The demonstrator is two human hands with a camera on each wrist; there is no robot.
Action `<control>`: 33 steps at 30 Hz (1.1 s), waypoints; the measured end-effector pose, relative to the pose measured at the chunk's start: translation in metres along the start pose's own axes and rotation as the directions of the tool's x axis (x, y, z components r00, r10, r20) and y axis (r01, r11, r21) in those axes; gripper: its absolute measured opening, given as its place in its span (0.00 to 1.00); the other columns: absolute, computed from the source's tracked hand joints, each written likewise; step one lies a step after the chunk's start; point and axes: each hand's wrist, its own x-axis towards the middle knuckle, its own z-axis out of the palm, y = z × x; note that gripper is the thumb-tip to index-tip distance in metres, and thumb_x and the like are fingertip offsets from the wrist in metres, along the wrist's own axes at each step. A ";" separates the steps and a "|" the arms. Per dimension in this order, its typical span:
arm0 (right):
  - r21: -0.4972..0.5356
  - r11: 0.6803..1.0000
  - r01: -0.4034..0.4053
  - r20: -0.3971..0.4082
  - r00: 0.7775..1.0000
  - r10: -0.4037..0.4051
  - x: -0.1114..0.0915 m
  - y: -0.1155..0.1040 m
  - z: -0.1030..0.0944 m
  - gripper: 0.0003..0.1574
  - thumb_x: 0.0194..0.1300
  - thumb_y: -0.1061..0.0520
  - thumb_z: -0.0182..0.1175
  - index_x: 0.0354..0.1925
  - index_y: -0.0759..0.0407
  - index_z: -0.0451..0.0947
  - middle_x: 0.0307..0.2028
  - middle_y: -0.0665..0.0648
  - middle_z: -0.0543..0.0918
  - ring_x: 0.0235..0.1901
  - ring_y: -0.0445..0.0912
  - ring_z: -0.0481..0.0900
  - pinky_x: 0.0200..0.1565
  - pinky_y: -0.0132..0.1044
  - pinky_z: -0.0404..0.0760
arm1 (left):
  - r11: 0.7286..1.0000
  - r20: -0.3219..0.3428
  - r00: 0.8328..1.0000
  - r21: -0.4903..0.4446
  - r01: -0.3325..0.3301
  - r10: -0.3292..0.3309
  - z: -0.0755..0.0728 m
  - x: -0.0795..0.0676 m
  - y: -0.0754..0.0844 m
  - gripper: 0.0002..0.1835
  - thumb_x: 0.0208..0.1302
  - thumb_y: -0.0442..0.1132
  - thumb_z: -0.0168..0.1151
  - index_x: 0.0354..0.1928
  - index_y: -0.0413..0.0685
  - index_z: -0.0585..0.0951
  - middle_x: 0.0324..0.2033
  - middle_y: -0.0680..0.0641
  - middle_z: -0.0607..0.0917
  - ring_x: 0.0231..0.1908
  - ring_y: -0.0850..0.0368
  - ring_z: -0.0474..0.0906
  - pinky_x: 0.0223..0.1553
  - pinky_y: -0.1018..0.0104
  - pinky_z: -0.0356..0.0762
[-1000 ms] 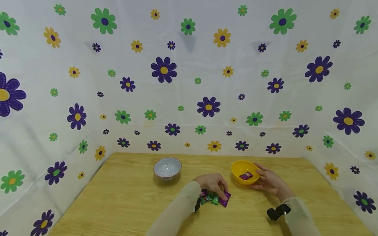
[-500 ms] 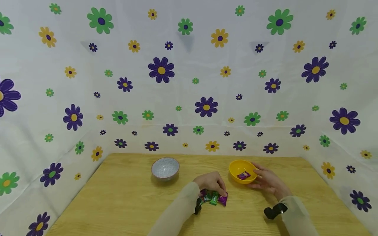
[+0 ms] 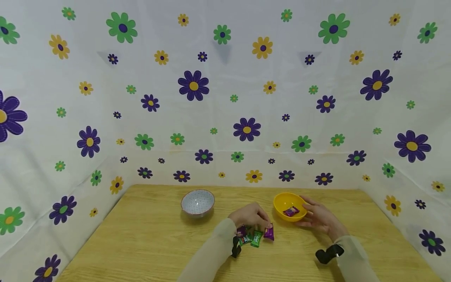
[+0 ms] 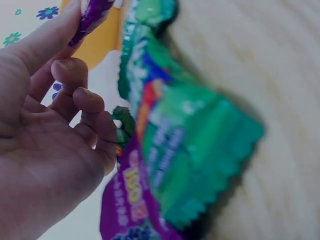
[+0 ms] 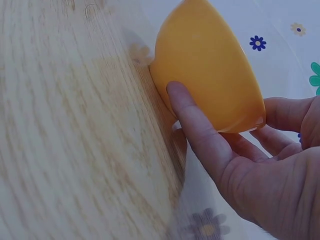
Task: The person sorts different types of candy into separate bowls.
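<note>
Through the head view I'm finding the purple packet [image 3: 269,234] at the fingertips of the left hand [image 3: 250,215]: thumb and forefinger are pinching its far end, and its long axis is running from that pinch back toward the near side. The other left fingers are bending loosely and, as far as I'm seeing, holding nothing.

What I'm weighing most is the yellow bowl [image 3: 281,203]: it is sitting just beyond the pinching fingertips and to their right, near but apart. The right hand [image 3: 320,219] is the nearer one, its fingers curving round the bowl's outer wall and gripping it on the side away from the left fingertips. A second purple packet [image 3: 291,212] is lying inside, between both sets of fingers.

Below and to the left of the left fingertips, green packets [image 3: 256,239] and a third purple packet [image 3: 241,232] are lying bunched on the table [image 3: 148,231]. A patterned bowl [image 3: 198,202] is standing well to the left of those fingers.

The left hand is hiding part of the bunch, so I'm not managing a count. In the left wrist view the top edge is cutting off the pinched packet; I cannot tell whether it is wholly clear of the table, nor whether the yellow bowl is sitting flat.
</note>
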 end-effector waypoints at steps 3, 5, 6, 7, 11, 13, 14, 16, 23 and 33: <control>-0.002 1.000 0.002 0.008 1.000 -0.002 -0.001 0.000 -0.001 0.34 0.80 0.55 0.37 0.78 0.51 0.42 0.76 0.69 0.42 0.71 0.68 0.52 0.56 0.57 0.77 | 1.000 -0.045 0.999 -0.020 -0.003 0.002 -0.002 0.001 0.002 0.07 0.61 0.43 0.69 0.31 0.49 0.89 0.30 0.55 0.86 0.30 0.59 0.76 0.31 0.66 0.76; -0.007 1.000 0.005 0.014 1.000 -0.005 -0.001 0.000 -0.001 0.34 0.80 0.55 0.37 0.78 0.51 0.42 0.76 0.69 0.42 0.71 0.68 0.52 0.56 0.57 0.77 | 1.000 -0.068 0.998 -0.018 -0.008 0.006 -0.003 0.002 0.003 0.07 0.62 0.45 0.69 0.32 0.51 0.89 0.31 0.56 0.86 0.34 0.60 0.76 0.37 0.64 0.75; -0.009 1.000 0.006 0.017 1.000 -0.006 -0.002 0.000 -0.001 0.34 0.80 0.55 0.37 0.78 0.51 0.42 0.76 0.69 0.42 0.71 0.68 0.52 0.56 0.57 0.77 | 1.000 -0.077 0.997 -0.019 -0.012 0.011 -0.003 0.003 0.004 0.07 0.62 0.45 0.68 0.31 0.51 0.89 0.32 0.56 0.87 0.35 0.60 0.76 0.40 0.64 0.75; -0.012 1.000 0.008 0.019 1.000 -0.007 -0.002 0.001 -0.002 0.34 0.80 0.54 0.37 0.78 0.51 0.41 0.76 0.69 0.41 0.71 0.68 0.51 0.56 0.57 0.77 | 0.999 -0.090 0.996 -0.027 -0.018 0.015 -0.003 0.004 0.005 0.07 0.62 0.45 0.68 0.32 0.51 0.89 0.32 0.56 0.87 0.36 0.60 0.76 0.43 0.63 0.74; -0.013 1.000 0.005 0.012 1.000 -0.005 -0.004 0.003 -0.003 0.34 0.80 0.55 0.36 0.78 0.51 0.41 0.76 0.70 0.41 0.71 0.69 0.51 0.56 0.57 0.77 | 0.994 -0.140 0.990 -0.108 -0.020 0.005 -0.003 0.007 0.007 0.08 0.62 0.44 0.68 0.32 0.49 0.89 0.34 0.56 0.88 0.38 0.60 0.76 0.47 0.60 0.71; -0.015 1.000 0.007 0.009 1.000 -0.007 -0.004 0.004 -0.003 0.34 0.80 0.55 0.37 0.78 0.52 0.41 0.76 0.70 0.41 0.71 0.69 0.51 0.56 0.57 0.77 | 0.988 -0.178 0.984 -0.153 -0.028 0.000 -0.003 0.008 0.007 0.08 0.62 0.44 0.68 0.33 0.48 0.89 0.35 0.55 0.87 0.38 0.59 0.76 0.47 0.59 0.72; -0.014 1.000 0.007 0.006 1.000 -0.007 -0.004 0.004 -0.002 0.34 0.80 0.55 0.37 0.78 0.52 0.41 0.75 0.70 0.42 0.71 0.69 0.51 0.56 0.57 0.77 | 0.984 -0.201 0.980 -0.173 -0.034 -0.002 -0.003 0.009 0.008 0.08 0.62 0.44 0.68 0.34 0.47 0.89 0.36 0.54 0.87 0.38 0.58 0.76 0.47 0.58 0.73; -0.011 1.000 0.011 0.002 1.000 -0.011 -0.004 0.004 -0.002 0.34 0.80 0.54 0.38 0.78 0.53 0.42 0.75 0.71 0.42 0.71 0.69 0.52 0.56 0.58 0.77 | 0.979 -0.245 0.969 -0.195 -0.057 0.007 -0.003 0.010 0.008 0.09 0.63 0.44 0.67 0.36 0.47 0.89 0.37 0.53 0.87 0.39 0.58 0.78 0.49 0.56 0.75; -0.019 1.000 0.019 0.020 1.000 -0.019 -0.003 0.005 -0.001 0.35 0.80 0.55 0.38 0.78 0.54 0.41 0.75 0.71 0.41 0.71 0.69 0.51 0.56 0.58 0.76 | 0.966 -0.388 0.921 -0.225 -0.131 0.035 -0.001 0.016 0.013 0.11 0.63 0.46 0.67 0.36 0.45 0.89 0.33 0.52 0.87 0.36 0.55 0.76 0.39 0.66 0.72; -0.033 0.999 0.015 0.009 1.000 -0.015 -0.002 0.002 -0.001 0.35 0.80 0.55 0.38 0.78 0.53 0.42 0.75 0.71 0.42 0.71 0.69 0.51 0.55 0.57 0.77 | 0.959 -0.490 0.871 -0.252 -0.132 -0.009 0.012 0.029 0.024 0.10 0.65 0.45 0.65 0.36 0.47 0.89 0.33 0.53 0.88 0.35 0.60 0.76 0.39 0.67 0.71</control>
